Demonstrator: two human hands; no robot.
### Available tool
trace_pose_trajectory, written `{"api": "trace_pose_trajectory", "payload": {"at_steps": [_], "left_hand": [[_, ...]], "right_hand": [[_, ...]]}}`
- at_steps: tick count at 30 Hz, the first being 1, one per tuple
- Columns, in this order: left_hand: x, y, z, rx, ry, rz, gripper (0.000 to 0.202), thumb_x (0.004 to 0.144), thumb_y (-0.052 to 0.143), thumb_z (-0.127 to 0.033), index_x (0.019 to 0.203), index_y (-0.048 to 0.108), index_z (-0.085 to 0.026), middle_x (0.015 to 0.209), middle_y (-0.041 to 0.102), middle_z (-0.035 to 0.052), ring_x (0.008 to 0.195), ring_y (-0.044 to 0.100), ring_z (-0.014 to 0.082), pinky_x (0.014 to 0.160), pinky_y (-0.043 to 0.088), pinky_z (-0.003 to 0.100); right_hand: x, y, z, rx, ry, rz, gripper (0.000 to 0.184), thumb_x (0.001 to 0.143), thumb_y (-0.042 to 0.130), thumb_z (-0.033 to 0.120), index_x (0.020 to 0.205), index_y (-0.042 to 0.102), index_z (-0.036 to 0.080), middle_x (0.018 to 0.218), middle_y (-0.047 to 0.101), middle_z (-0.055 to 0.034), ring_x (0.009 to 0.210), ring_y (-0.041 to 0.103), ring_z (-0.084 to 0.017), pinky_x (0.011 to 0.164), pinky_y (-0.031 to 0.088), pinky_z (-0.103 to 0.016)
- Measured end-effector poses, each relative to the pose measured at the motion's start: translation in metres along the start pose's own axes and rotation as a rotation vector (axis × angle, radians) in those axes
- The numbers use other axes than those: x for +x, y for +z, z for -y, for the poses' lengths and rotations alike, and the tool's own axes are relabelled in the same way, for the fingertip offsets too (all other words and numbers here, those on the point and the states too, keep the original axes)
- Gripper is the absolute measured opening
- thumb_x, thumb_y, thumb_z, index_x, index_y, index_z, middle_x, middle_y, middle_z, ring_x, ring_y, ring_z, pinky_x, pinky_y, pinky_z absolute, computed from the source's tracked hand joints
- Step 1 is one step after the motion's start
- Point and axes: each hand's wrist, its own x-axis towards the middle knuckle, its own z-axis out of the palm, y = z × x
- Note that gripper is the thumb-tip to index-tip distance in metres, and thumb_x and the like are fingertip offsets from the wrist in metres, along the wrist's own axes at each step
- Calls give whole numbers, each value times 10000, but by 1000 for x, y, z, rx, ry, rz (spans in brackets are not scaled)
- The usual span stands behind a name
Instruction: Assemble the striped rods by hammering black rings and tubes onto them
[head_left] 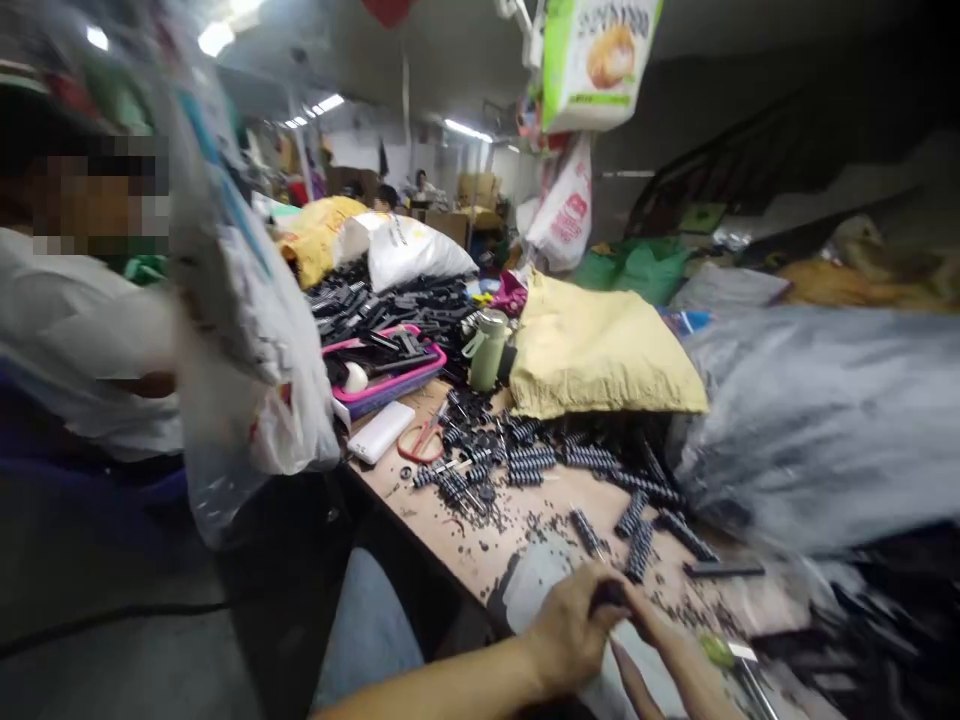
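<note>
My left hand [574, 625] is curled at the front edge of the table, its fingers closed around a small dark piece [609, 594] whose kind I cannot make out. Close against it, my right hand [664, 645] has its fingers stretched out and apart, one fingertip meeting the left hand near that piece. Just beyond the hands lie black ribbed rods [639, 548], some with thin metal pins sticking out. A flat black strip [724, 569] is to their right. Near my right wrist is a metal shaft [754, 685] with a green end. Tiny black bits are scattered over the tabletop [450, 530].
Red-handled scissors [421, 442], a white box-like item [382, 432], a pink-rimmed basket [431, 365] and a green bottle [487, 350] stand further back. A yellow sack [607, 345] and large grey bag [817, 430] border the right. Plastic bags [255, 330] hang left, beside a seated person.
</note>
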Motion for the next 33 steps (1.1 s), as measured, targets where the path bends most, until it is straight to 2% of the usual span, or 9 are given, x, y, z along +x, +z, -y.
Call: {"api": "trace_pose_trajectory", "payload": {"at_steps": [4, 8, 11, 15, 19, 22, 25, 29, 33], "left_hand": [[0, 3, 14, -196, -273, 30, 231, 819, 436, -285, 1019, 494, -186, 851, 555, 37, 743, 525, 135, 711, 430, 271], [16, -9, 20, -688, -598, 78, 288, 801, 459, -378, 1018, 446, -189, 738, 523, -4, 509, 470, 70, 468, 370, 185], [25, -16, 14, -836, -666, 89, 320, 781, 480, -423, 988, 462, -180, 689, 514, -13, 452, 456, 59, 409, 332, 166], [24, -22, 3, -718, -640, 27, 326, 762, 505, -432, 938, 487, -158, 611, 486, -39, 374, 410, 39, 358, 296, 152], [13, -39, -2, -529, -595, -152, 338, 742, 517, -442, 909, 500, -149, 600, 484, -48, 384, 411, 37, 363, 314, 150], [2, -64, -4, -449, -610, -279, 345, 738, 519, -445, 927, 504, -156, 608, 491, -50, 386, 407, 37, 350, 292, 146], [-9, -94, -2, -360, -616, -396, 341, 737, 530, -435, 932, 512, -156, 617, 494, -45, 400, 406, 42, 360, 313, 151], [-19, -124, 6, -230, -611, -483, 359, 726, 538, -456, 920, 524, -154, 612, 488, -43, 405, 397, 50, 356, 316, 156], [-17, -129, 12, -165, -606, -446, 378, 734, 521, -480, 931, 525, -158, 636, 487, -36, 403, 399, 52, 348, 303, 156]], "right_hand": [[-28, -7, 15, 42, 302, 98, 406, 827, 462, 312, 1214, 414, 198, 1066, 594, -78, 896, 601, -186, 697, 529, -274], [-55, -20, 12, 59, 578, 136, 322, 824, 464, 355, 1093, 516, 187, 1005, 611, -84, 874, 596, -188, 683, 522, -284], [-68, -29, 4, 88, 623, 156, 267, 810, 483, 366, 994, 575, 196, 964, 624, -68, 854, 595, -188, 742, 501, -311], [-49, -26, -11, 105, 637, 131, 228, 821, 467, 337, 950, 590, 194, 945, 626, -62, 869, 581, -191, 771, 475, -325], [17, 11, -20, 88, 514, 139, 203, 846, 424, 249, 947, 591, 193, 940, 624, -62, 898, 555, -194, 795, 439, -334], [74, 60, -11, 100, 320, 285, 202, 854, 414, 196, 942, 593, 163, 924, 620, -72, 877, 538, -179, 785, 425, -312], [113, 108, 10, 134, 204, 358, 167, 847, 445, 204, 877, 605, 169, 847, 614, -49, 812, 525, -156, 724, 424, -274], [131, 141, 29, 127, 139, 422, 192, 852, 451, 258, 809, 602, 147, 806, 579, -69, 808, 483, -177, 695, 404, -291], [131, 146, 32, 149, 132, 474, 221, 855, 435, 263, 762, 590, 137, 820, 567, -86, 850, 458, -194, 758, 379, -329]]}}
